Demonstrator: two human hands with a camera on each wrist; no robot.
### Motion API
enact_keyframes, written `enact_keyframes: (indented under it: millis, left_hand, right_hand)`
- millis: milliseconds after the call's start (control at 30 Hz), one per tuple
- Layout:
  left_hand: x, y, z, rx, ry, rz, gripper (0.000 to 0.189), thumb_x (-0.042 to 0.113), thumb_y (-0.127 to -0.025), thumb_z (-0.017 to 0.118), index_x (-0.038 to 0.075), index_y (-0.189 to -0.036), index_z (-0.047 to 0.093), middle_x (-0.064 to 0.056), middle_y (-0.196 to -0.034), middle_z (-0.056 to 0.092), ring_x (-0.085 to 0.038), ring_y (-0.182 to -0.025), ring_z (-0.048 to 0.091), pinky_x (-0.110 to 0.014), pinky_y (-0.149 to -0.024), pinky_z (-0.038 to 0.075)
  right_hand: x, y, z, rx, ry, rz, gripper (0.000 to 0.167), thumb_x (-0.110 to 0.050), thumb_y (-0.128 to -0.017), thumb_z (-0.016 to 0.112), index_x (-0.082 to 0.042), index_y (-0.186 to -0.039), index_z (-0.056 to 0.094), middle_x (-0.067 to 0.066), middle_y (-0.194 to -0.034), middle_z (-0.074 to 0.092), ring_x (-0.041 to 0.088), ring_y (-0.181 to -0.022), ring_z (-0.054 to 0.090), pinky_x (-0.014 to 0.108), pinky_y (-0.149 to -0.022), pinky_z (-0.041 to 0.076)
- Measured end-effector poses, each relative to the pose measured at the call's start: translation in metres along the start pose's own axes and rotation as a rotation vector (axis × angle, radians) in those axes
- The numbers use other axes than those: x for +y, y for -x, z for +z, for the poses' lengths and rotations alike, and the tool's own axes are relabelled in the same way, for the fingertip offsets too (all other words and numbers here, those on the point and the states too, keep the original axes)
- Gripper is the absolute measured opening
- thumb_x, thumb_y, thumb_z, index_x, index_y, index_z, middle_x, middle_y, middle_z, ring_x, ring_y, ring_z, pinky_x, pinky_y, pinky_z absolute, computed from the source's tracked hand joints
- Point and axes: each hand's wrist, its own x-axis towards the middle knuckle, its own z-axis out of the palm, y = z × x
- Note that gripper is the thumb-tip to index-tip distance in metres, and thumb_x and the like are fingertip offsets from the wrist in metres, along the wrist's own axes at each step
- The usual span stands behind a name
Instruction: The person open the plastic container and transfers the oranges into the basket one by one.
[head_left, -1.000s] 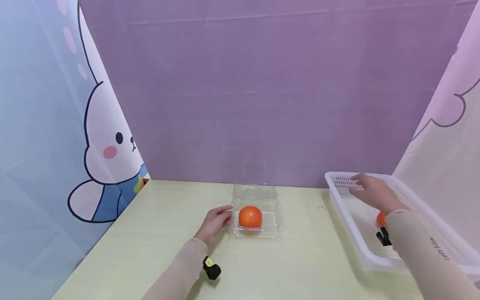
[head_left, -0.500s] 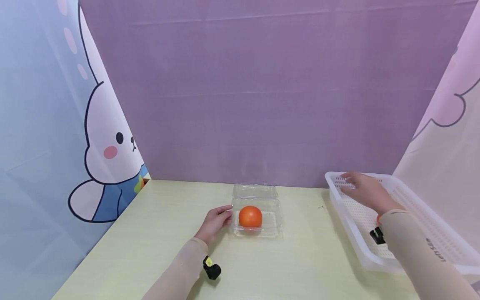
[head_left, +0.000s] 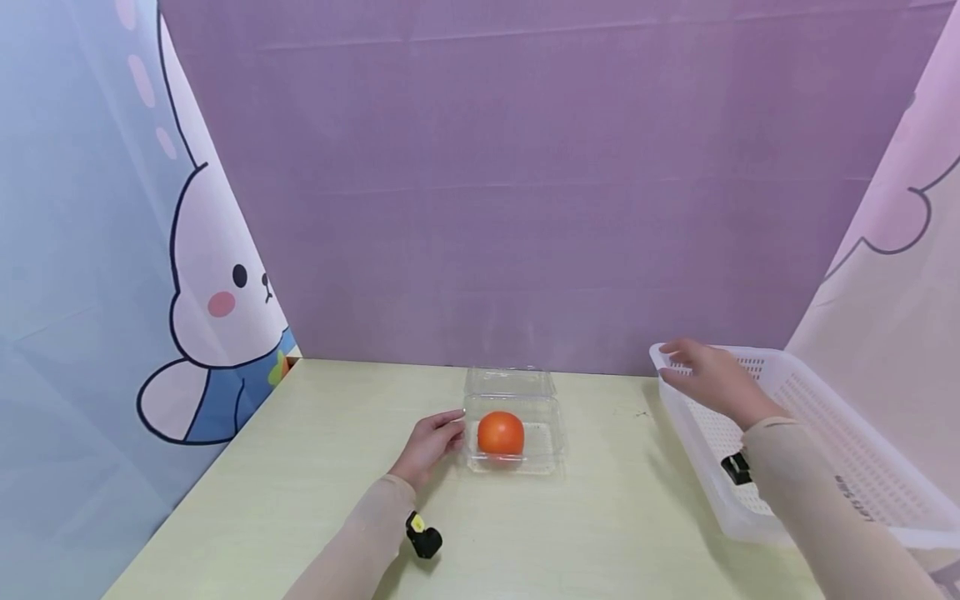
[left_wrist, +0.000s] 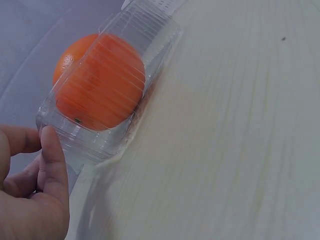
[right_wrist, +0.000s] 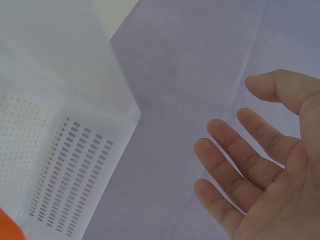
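Note:
An orange (head_left: 500,434) sits in the left part of a clear plastic clamshell box (head_left: 543,437), whose lid (head_left: 510,382) stands open at the back. My left hand (head_left: 429,446) pinches the box's left edge between thumb and finger; in the left wrist view the fingertips (left_wrist: 48,137) meet at its corner. Over the far left corner of a white perforated basket (head_left: 697,467) hovers my right hand (head_left: 708,379), fingers spread and nothing held. A bit of another orange (right_wrist: 9,227) shows inside the basket in the right wrist view; my forearm hides it from the head view.
The pale wooden table (head_left: 600,517) stretches between box and basket. A purple cloth (head_left: 480,183) hangs right behind the table's back edge. The basket's raised wall (head_left: 693,458) stands between my right hand and the box.
My right hand has moved left across the basket toward its far left corner. The orange in the basket has passed behind my forearm. My left hand and the box have stayed put.

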Motion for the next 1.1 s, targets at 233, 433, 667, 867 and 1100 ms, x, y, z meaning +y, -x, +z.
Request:
enact_keyframes:
  millis: [233,433,667,867,1100]
  left_hand:
    - [-0.001,0.0,0.0,0.004,0.005,0.001,0.036,0.004,-0.1,0.058,-0.01,-0.133,0.057,-0.017,-0.106,0.063,-0.013,-0.084,0.059,-0.028,-0.081,0.056]
    - [-0.001,0.0,0.0,0.001,0.006,0.004,0.036,0.005,-0.1,0.058,-0.01,-0.133,0.057,-0.015,-0.104,0.063,-0.013,-0.084,0.059,-0.027,-0.079,0.056]
    - [0.001,0.001,0.0,-0.001,0.006,-0.006,0.036,0.007,-0.1,0.059,-0.009,-0.133,0.058,-0.014,-0.104,0.063,-0.015,-0.086,0.059,-0.03,-0.082,0.056]
    - [0.002,0.001,0.001,-0.001,0.002,-0.002,0.036,0.006,-0.1,0.058,-0.009,-0.133,0.058,-0.015,-0.105,0.063,-0.016,-0.087,0.059,-0.03,-0.082,0.056]
    - [0.001,0.001,0.001,-0.003,0.004,0.004,0.036,0.006,-0.1,0.059,-0.009,-0.132,0.058,-0.014,-0.104,0.063,-0.015,-0.087,0.059,-0.03,-0.082,0.056]
  right_hand:
    - [-0.011,-0.004,0.004,-0.01,-0.004,0.001,0.044,-0.028,-0.099,0.061,-0.003,-0.135,0.056,0.027,-0.126,0.062,0.045,-0.116,0.058,0.06,-0.093,0.047]
    - [-0.018,-0.008,0.009,0.007,0.009,-0.019,0.041,-0.024,-0.097,0.063,-0.001,-0.131,0.059,0.027,-0.122,0.064,0.043,-0.112,0.06,0.058,-0.091,0.048]
    - [-0.024,-0.011,0.016,-0.002,0.005,-0.016,0.045,-0.024,-0.096,0.065,0.002,-0.132,0.058,0.025,-0.123,0.064,0.042,-0.113,0.06,0.058,-0.092,0.049]
    - [-0.033,-0.013,0.029,-0.041,-0.032,-0.012,0.047,-0.025,-0.097,0.063,0.001,-0.136,0.056,0.024,-0.126,0.063,0.041,-0.116,0.059,0.058,-0.092,0.049]
    - [-0.043,-0.018,0.039,-0.057,-0.065,-0.029,0.045,-0.025,-0.098,0.064,0.0,-0.135,0.056,0.023,-0.129,0.062,0.04,-0.118,0.059,0.057,-0.094,0.049]
